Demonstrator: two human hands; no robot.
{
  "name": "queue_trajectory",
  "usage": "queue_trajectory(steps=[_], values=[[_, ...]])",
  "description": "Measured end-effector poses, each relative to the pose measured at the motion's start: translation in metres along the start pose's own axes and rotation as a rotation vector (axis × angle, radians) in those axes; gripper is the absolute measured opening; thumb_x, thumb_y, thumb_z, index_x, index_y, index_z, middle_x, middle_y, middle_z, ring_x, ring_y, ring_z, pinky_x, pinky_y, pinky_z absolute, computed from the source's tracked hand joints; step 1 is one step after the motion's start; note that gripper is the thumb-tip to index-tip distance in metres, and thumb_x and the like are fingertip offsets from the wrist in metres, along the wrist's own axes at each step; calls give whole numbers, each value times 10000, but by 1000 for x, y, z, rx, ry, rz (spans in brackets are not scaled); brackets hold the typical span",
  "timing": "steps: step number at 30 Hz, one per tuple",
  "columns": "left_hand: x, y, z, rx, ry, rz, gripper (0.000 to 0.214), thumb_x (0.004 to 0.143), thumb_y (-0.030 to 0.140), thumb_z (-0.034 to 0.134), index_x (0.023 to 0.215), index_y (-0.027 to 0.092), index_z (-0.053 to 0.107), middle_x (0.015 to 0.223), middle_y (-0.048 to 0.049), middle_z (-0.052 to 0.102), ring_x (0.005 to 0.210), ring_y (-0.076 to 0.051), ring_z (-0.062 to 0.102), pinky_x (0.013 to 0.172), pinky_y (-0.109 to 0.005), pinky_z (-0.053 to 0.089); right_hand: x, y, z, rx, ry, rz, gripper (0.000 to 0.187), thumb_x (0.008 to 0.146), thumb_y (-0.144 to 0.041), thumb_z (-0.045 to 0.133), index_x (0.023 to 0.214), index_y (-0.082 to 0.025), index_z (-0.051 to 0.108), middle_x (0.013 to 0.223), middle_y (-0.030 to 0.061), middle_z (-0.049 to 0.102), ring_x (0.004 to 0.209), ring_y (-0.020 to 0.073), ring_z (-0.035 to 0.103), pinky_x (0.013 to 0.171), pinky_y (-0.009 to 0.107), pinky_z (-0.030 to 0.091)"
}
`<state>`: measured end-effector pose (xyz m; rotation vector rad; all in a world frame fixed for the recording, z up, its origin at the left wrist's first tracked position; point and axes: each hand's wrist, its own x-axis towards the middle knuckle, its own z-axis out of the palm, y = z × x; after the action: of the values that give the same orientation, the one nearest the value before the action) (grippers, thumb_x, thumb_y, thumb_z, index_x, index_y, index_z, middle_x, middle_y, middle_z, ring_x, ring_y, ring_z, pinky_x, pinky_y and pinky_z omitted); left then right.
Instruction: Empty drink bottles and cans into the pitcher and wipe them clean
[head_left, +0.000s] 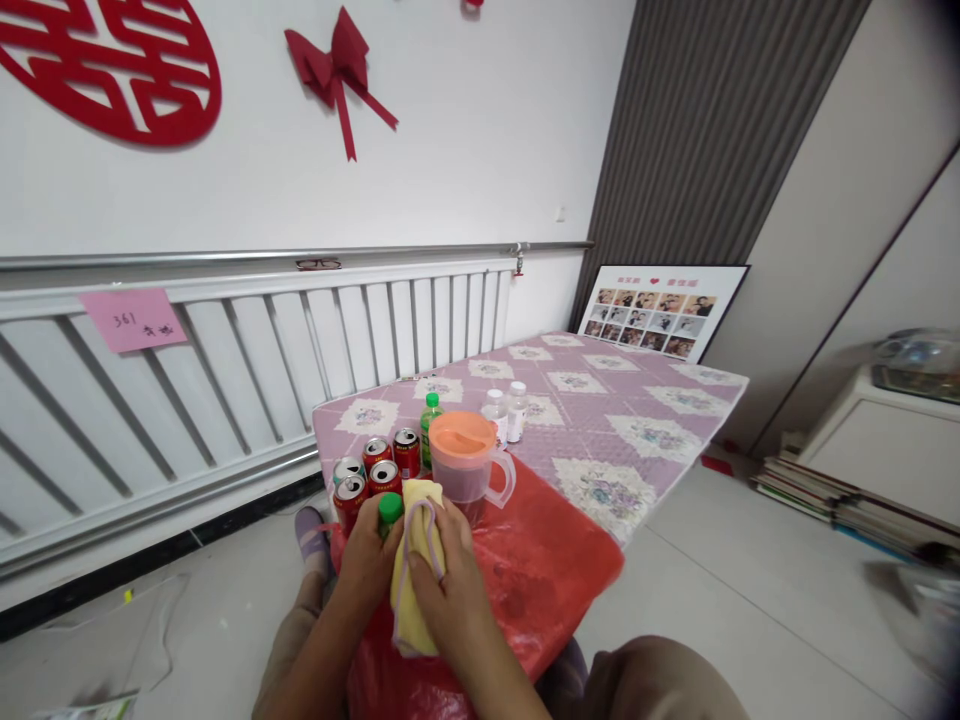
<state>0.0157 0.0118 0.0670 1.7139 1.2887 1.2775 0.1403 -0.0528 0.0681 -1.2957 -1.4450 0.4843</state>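
My left hand (365, 552) is closed around a bottle with a green cap (390, 508); most of the bottle is hidden by the hand and the cloth. Against its right side my right hand (450, 570) grips a folded yellow cloth (409, 610) with a purple edge. Both hands are over a red plastic bag (540, 560) spread on the table's near end. Just beyond them stands a clear pitcher (459, 478) with an orange lid. Several opened drink cans (384, 478) are grouped at the left, beside another green-capped bottle (430, 420).
Two small white-capped bottles (516, 412) stand behind the pitcher. The table (600, 400) wears a purple floral cloth. A white radiator (247, 350) runs along its left side. A framed photo board (660, 310) leans at the far end, and a cabinet (885, 430) stands at right.
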Motion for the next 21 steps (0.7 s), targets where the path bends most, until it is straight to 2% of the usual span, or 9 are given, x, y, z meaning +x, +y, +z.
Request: queue_trajectory(steps=[4, 8, 12, 16, 21], values=[[1, -1, -2, 45, -33, -10, 332, 831, 415, 550, 1051, 170, 592, 1009, -78, 661, 934, -249, 627, 857, -398, 489, 1, 27, 9, -28, -27, 100, 542, 822, -196, 487, 1361, -137, 483, 1376, 154, 505, 1294, 243, 474, 1100, 390, 373], [0, 1, -8, -3, -174, 13, 364, 869, 407, 503, 1143, 177, 571, 1023, -63, 667, 934, -229, 629, 871, -377, 498, -6, 56, 14, -38, -102, 212, 544, 796, -156, 490, 1338, -117, 525, 1297, 154, 588, 1246, 254, 523, 1088, 414, 387], [0, -4, -17, -96, -323, 37, 428, 907, 401, 470, 1277, 190, 512, 1218, -89, 625, 1091, -238, 596, 985, -391, 465, -11, 67, 16, -19, -93, 217, 545, 789, -144, 494, 1331, -117, 535, 1290, 157, 597, 1239, 262, 533, 1081, 439, 392], [2, -17, -23, -135, -359, 15, 461, 924, 411, 459, 1329, 191, 471, 1361, -99, 546, 1242, -242, 518, 1088, -392, 389, -11, 56, 18, -19, -48, 199, 526, 794, -161, 515, 1319, -150, 542, 1299, 141, 584, 1258, 261, 516, 1081, 422, 397], [3, -20, -20, -111, -323, 25, 452, 926, 407, 451, 1320, 187, 468, 1358, -110, 553, 1252, -251, 513, 1082, -404, 391, -5, 12, 8, -29, -11, 60, 555, 845, -214, 509, 1397, -218, 451, 1465, 115, 408, 1362, 241, 403, 1105, 374, 377]])
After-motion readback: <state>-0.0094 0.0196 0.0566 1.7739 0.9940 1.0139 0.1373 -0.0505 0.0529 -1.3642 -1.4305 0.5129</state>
